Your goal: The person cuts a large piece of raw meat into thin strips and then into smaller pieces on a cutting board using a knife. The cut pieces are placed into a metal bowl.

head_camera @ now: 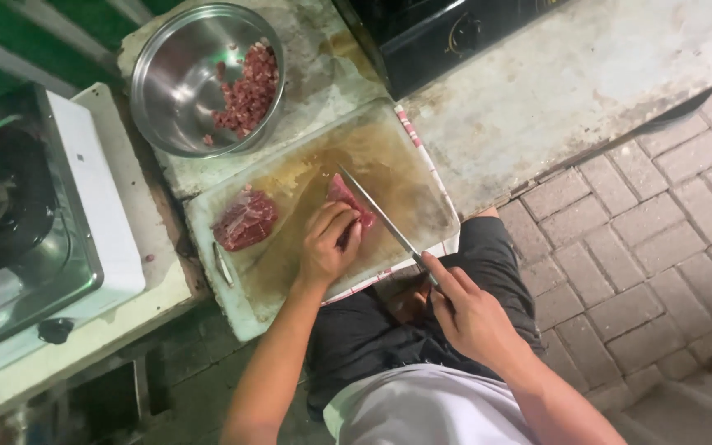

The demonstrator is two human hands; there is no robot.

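The person stands at a worn, stained table [570, 82] set over a brick-paved floor [661, 247]. A pale plastic cutting board [290, 280], discoloured brown across its middle, lies on the table directly in front of them.

Left hand [329, 243]: placed on the board with fingers curled down onto a piece of raw red meat [346, 198]. The grip is narrow, knuckles forward, pinning the piece flat against the board.

Right hand [471, 313]: closed around the handle of a long knife [377, 210], forefinger stretched along the top of the handle. The blade runs diagonally up and to the left, its edge resting on the meat just beside the left fingers. The handle itself is mostly hidden inside the hand.

A second, larger lump of raw meat [245, 221] sits on the left part of the board, well apart from the piece under the knife. A thin pale strip lies near the board's lower left edge; what it is cannot be told.

Behind the board stands a round steel bowl [179, 78], holding small diced bits of red meat gathered along its right side. To the far left is a white gas stove [35, 214] with a black burner. A dark appliance [447, 33] with a dial sits at the back of the table.
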